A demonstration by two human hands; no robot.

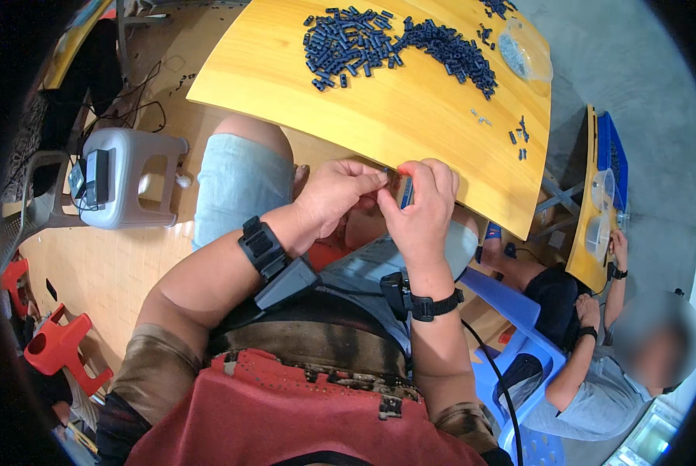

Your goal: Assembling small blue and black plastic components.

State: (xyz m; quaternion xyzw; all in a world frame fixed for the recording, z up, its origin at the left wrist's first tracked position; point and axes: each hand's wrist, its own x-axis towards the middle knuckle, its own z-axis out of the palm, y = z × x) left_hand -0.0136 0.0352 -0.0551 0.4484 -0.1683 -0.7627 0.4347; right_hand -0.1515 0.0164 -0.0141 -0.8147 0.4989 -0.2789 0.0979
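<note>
Yellow tabletop (286, 78): dark piece (386, 170) pinched between left fingers (369, 182), blue strip (407, 193) between right fingers (425, 182)

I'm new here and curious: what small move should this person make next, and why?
I'd perhaps hold the left grip steady and ease the right grip slightly toward it: their fingertips almost meet near the edge of the yellow table, and a slim blue thing shows in the right one.
</note>
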